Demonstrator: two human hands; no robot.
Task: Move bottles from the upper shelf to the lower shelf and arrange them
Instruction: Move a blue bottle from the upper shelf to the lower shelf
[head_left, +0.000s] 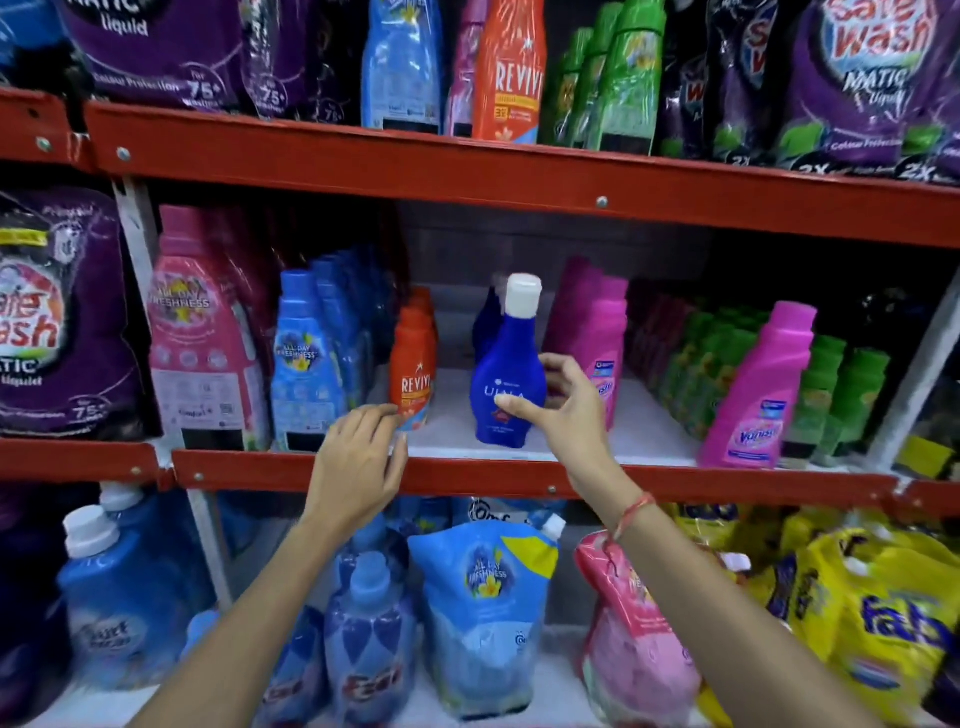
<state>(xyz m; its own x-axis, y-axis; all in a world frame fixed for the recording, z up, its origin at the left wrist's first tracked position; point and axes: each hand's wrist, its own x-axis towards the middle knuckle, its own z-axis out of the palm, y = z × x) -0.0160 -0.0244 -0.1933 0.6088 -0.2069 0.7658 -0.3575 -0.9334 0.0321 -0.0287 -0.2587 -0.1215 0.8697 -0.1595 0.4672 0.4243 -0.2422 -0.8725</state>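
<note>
A dark blue bottle (506, 379) with a white cap stands upright near the front of the middle shelf (519, 475). My right hand (563, 402) is at its right side, thumb on the label, fingers spread and curled behind it in a loose hold. A second dark blue bottle (485, 322) stands behind it. My left hand (363, 457) rests at the shelf's front edge, fingertips touching the base of a small orange bottle (414, 364). On the upper shelf (467, 166) stand a tall orange bottle (509, 67), a light blue bottle (400, 62) and green bottles (618, 73).
Light blue bottles (306, 358) and a pink one (202, 332) stand left of the orange bottle; pink bottles (597, 343) and green ones (831, 384) fill the right. White shelf floor shows between the orange and blue bottles. Pouches (483, 613) crowd the bottom shelf.
</note>
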